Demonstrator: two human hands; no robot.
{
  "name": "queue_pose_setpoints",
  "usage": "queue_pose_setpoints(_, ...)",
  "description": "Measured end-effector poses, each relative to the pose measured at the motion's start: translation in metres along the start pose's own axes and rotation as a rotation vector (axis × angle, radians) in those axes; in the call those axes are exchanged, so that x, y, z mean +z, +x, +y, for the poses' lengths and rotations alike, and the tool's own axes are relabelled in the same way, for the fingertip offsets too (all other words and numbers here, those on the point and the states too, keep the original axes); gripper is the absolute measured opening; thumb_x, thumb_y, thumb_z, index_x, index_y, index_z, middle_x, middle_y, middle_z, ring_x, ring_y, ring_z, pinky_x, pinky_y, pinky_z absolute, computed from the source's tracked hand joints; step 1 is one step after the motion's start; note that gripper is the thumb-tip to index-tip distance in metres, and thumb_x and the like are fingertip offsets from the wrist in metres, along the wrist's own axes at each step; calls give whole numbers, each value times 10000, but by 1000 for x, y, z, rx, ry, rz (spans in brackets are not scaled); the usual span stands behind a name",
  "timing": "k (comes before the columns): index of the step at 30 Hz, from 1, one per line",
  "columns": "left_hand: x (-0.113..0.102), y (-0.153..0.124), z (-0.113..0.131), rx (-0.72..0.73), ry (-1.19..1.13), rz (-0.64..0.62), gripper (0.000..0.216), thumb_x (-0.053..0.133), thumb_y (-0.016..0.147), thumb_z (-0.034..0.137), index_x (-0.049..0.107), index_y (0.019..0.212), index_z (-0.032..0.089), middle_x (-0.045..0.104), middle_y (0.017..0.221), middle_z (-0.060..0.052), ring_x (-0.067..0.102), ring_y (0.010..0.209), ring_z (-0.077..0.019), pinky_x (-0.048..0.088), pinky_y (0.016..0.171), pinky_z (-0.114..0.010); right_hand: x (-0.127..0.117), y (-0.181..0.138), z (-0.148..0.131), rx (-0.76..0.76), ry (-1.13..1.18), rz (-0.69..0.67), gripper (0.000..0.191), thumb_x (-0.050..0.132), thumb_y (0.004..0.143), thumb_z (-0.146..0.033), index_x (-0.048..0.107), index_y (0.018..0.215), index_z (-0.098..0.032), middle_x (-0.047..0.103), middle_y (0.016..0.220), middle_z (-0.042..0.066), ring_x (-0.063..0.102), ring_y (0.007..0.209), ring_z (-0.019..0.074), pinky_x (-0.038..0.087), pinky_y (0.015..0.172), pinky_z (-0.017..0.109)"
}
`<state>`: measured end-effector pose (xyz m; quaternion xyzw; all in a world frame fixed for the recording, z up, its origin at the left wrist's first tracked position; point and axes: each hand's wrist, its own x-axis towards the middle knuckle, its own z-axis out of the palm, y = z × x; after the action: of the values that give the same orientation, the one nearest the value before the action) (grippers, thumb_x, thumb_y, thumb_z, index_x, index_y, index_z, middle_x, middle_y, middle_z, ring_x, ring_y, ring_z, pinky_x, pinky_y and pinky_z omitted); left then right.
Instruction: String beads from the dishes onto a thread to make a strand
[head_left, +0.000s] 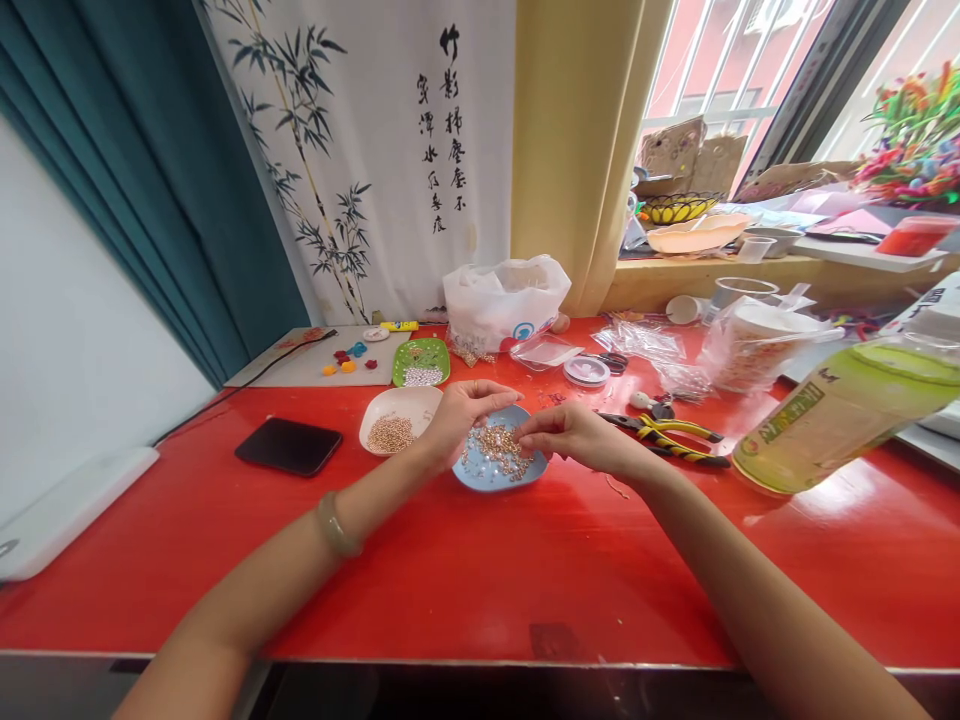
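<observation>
Beads [501,447], in blue dish [493,484], axes too small to tell

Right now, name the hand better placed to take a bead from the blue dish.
Probably the right hand: its fingers hang near the beads in the blue dish; the left hand is farther back.

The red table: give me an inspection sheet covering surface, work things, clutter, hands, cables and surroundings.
Surface: red table, dark patch near the front edge.
Work things: blue dish with loose beads; pale dish of gold beads to its left.
Clutter: phone at left; bag behind; pliers and bottle at right.
Hands: left hand and right hand at the blue dish; whether either holds anything is too small to tell.
Cables: black cable at left, partly across the grey board.
Surroundings: yellow curtain behind, window at right.
</observation>
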<state>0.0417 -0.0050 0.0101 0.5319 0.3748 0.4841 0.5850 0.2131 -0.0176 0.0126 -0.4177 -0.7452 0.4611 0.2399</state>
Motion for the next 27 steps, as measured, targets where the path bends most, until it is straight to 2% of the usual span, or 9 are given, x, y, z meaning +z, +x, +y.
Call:
queue_pose_setpoints(10,-4,3,-1,-27,-59,16,164,676,560,275,671,667,151,573,662,-15,259,445,-24,193,417,-210,-2,-2,-2,24,168,-24,210,584,712,-320,641,832,-158,661,706,36,499,521,76,349,479,210)
queue_pose_setpoints(15,-13,10,-5,-30,-138,73,202,685,558,282,657,692,134,433,556,27,282,453,-22,203,400,-181,-6,-2,-1,71,155,17,337,440,802,-404,629,862,-131,669,830,94,514,545,81,346,470,206)
queue_pose_setpoints(19,-25,18,-10,-42,-202,112,219,691,553,257,648,714,114,349,527,44,287,454,-21,197,381,-160,-8,1,4,155,97,99,347,433,802,-413,635,826,-131,653,916,106,536,572,91,360,468,210)
queue_pose_setpoints(23,-35,25,-14,-57,-247,162,223,691,555,241,642,721,100,345,539,46,282,446,-9,186,366,-146,-14,4,12,173,42,190,285,462,786,-364,645,769,-146,652,879,82,507,546,84,365,471,217)
queue_pose_setpoints(27,-39,29,-15,-111,-266,197,211,689,545,214,637,708,91,355,515,50,287,425,-5,185,355,-153,-23,2,15,163,-38,212,204,509,739,-310,638,696,-158,646,787,62,495,538,95,354,457,223)
